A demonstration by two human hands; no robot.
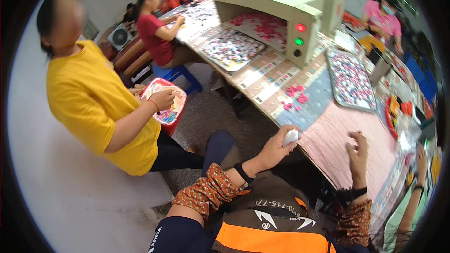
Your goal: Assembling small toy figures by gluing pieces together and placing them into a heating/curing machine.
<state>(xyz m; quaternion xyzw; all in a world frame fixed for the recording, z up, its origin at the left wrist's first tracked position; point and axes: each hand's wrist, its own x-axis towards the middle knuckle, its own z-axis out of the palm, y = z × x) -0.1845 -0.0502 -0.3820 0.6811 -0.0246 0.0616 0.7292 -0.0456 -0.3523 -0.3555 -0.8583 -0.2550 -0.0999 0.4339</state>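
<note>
My left hand (276, 147) is closed around a small white rounded object (290, 137), just off the table's near edge. Its exact kind I cannot make out. Over the pink striped cloth (344, 129) hangs my right hand (358, 152), thumb and fingers apart and nothing visible in them. Beyond the cloth, loose pink pieces (296, 96) lie scattered on the patterned table cover. A metal tray (333, 86) full of small white, red and dark pieces rests on the table at the cloth's far side.
A beige machine (262, 2) with red and green lights holds pink pieces. Another filled tray (229, 69) lies beside it. A person in yellow (93, 93) stands at left with a red basket (174, 124). Others sit around the table; someone's hand (421, 164) is at right.
</note>
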